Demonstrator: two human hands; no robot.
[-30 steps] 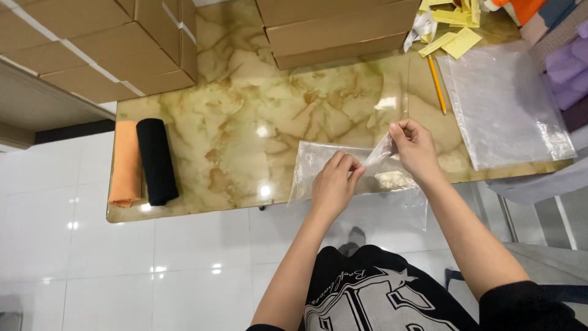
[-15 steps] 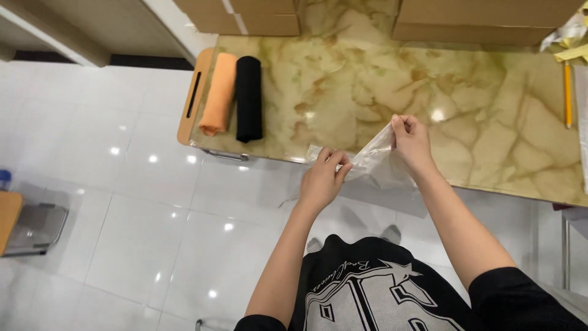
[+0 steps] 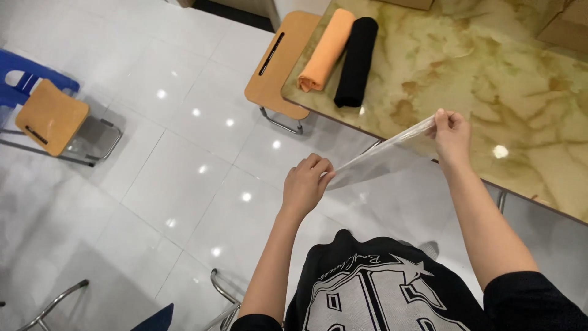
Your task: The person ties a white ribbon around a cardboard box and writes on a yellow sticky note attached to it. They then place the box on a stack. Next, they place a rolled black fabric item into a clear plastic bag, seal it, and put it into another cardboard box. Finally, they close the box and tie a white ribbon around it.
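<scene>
We hold a clear plastic bag (image 3: pixel 383 156) stretched between both hands, out past the near edge of the marble-patterned table (image 3: pixel 490 79) and above the white tiled floor (image 3: pixel 184 178). Our left hand (image 3: pixel 306 184) pinches the lower end of the bag, fingers curled tight against the thumb. Our right hand (image 3: pixel 452 133) is closed on the upper end in the same way, raised just over the table's edge. The bag is flat, see-through and slanted, rising from left to right; we cannot tell whether it bears any label.

On the far corner of the table lie two rolled cloths side by side and touching: an orange roll (image 3: pixel 327 49) and a black roll (image 3: pixel 356 60). A wooden chair seat (image 3: pixel 275 67) sits tucked beside that corner. Another wooden seat on a metal frame (image 3: pixel 52 116) stands well apart on the floor, by a blue plastic chair (image 3: pixel 27 76). Brown cardboard boxes (image 3: pixel 566 27) sit at the table's far right.
</scene>
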